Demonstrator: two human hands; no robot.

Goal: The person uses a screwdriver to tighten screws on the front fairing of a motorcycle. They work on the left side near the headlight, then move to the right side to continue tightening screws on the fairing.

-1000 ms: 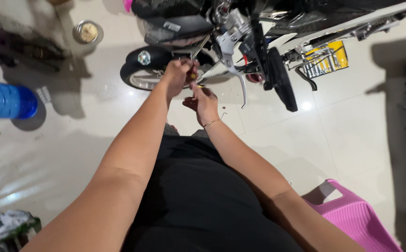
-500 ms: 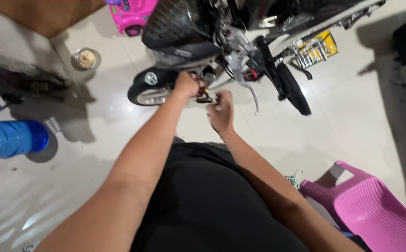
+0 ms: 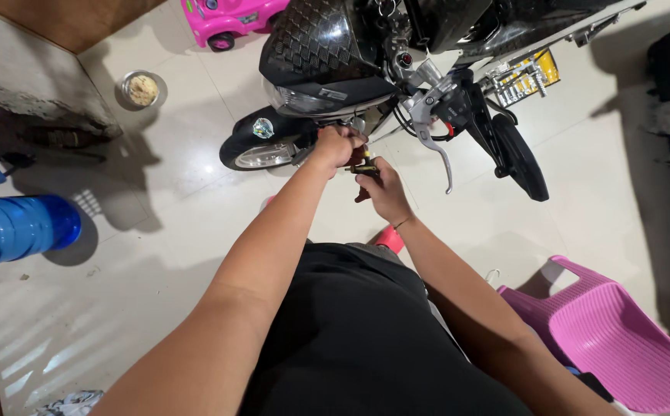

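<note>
A black motorcycle (image 3: 327, 54) stands in front of me, its headlight cowl facing me and its front wheel (image 3: 262, 146) on the pale tiled floor. My left hand (image 3: 335, 146) is closed around a part just under the headlight, near the fork. My right hand (image 3: 381, 189) is right beside it, gripping a small dark hand tool (image 3: 364, 160) with a yellowish band, its tip pointing up toward the left hand. The silver brake lever (image 3: 431, 142) hangs just right of my hands.
A pink plastic chair (image 3: 620, 339) sits at lower right. A blue water jug (image 3: 15, 227) lies at left, a metal bowl (image 3: 142, 88) on the floor behind it, a pink toy car (image 3: 231, 19) at the top. Dark bags line the right edge.
The view has tilted down and back, so the motorcycle sits higher in frame. Both hands stay together under the headlight, the right hand still holding the tool.
</note>
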